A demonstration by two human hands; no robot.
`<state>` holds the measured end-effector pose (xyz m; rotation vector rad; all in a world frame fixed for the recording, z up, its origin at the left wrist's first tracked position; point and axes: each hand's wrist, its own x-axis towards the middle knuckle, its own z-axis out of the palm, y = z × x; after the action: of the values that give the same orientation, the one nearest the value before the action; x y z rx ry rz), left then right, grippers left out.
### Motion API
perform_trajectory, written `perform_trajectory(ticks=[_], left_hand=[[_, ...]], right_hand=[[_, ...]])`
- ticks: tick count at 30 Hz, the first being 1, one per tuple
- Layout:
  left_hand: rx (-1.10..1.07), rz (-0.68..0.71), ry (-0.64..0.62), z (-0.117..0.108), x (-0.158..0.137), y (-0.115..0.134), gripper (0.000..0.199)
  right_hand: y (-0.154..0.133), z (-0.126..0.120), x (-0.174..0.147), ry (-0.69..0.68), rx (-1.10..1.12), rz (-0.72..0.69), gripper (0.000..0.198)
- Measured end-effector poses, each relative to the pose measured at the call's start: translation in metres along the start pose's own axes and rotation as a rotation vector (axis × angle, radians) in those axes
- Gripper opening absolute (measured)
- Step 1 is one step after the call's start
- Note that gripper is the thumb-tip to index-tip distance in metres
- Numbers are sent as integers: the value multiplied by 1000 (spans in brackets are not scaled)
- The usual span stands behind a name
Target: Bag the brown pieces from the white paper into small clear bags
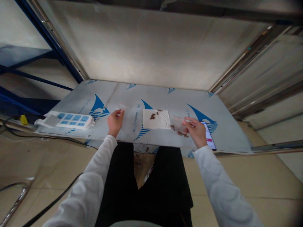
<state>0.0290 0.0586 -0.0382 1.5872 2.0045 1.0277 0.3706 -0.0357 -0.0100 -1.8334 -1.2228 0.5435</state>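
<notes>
On the desk I see a central white cloth, my left hand narrowed, hold unclear, my right hand pinching a clear bag, and brown pieces, some on the cloth, others right of centre.

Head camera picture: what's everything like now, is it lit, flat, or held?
Phone, screen lit
Power strip, lying sockets up
White sheet, spread out
Brown pieces, some on the white sheet, some beside it
Clear bag, pinched by the right hand; open or sealed, too blurred to tell
Left hand, fingers bent, grip unclear
Tabletop, film-covered
</notes>
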Motion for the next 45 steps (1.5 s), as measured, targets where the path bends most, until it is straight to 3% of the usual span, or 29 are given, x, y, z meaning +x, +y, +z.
perform_trajectory(ticks=[3,7,12,16,20,23,25,29,32,35,38,40,41,43,45], left_hand=[[123,-54,82,5,35,-26,43],[204,-34,81,11,46,-36,26],[231,-2,111,8,43,-37,15],[175,82,82,-10,29,-34,11],[-32,154,-1,-22,6,-21,18],[-180,184,-107,-21,-8,-12,22],[-225,186,-161,-19,-14,-8,21],[-284,148,-253,-21,-17,-10,26],[-270,109,-309,-29,-8,-19,26],[-210,56,-277,-36,2,-27,26],[-109,28,-78,-38,-8,-16,36],[-61,74,95,-37,-33,3,30],[-106,108,98,-35,-48,15,26],[-301,141,-126,-31,-81,37,29],[-531,63,-249,-25,-106,52,29]], right_hand=[[30,-1,30,37,-237,5,45],[45,4,37,101,-377,-9,45],[39,7,25,247,-605,-254,55],[7,22,5,202,-434,-446,41],[-40,61,-18,-10,-190,-554,34],[-69,100,-27,-186,-90,-650,44],[-82,123,-27,-276,1,-641,45],[-94,146,-18,-323,148,-494,18],[-92,141,-11,-294,181,-415,23],[-85,127,-13,-244,195,-340,22],[-79,112,-30,-170,173,-300,21],[-79,104,-51,-114,125,-337,17],[-79,101,-63,-100,100,-377,15],[-81,95,-86,-110,68,-465,12],[-81,90,-103,-149,75,-516,10]])
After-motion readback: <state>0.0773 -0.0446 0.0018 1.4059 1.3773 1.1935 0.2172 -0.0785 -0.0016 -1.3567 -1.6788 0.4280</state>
